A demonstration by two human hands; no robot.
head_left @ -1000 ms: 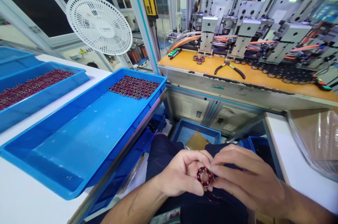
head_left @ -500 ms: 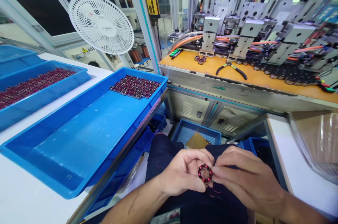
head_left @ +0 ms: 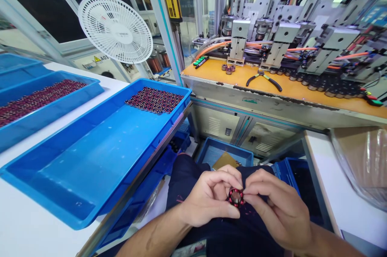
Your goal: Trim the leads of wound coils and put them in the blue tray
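- Left hand (head_left: 208,198): grip pinching red-and-black ring (head_left: 231,201) over dark trousers (head_left: 186,178).
- Right hand (head_left: 276,206): grip pressed together at ring's right edge; can't tell if wire's between.
- Blue tray (head_left: 99,156) on white desk (head_left: 24,220), ring pile (head_left: 154,99) at far end.
- Pliers (head_left: 273,83) on orange desk (head_left: 208,72).

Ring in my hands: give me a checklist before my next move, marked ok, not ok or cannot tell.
1. Ring held by the left hand: ok, between thumb and fingers.
2. Right hand free: not ok, fingertips are at the ring's edge.
3. Ring free of loose wire: cannot tell, too small.
4. Pliers set down: ok, lying on the orange worktop.
5. Finished rings grouped in the large blue tray: grouping ok, at its far end; finished, cannot tell.
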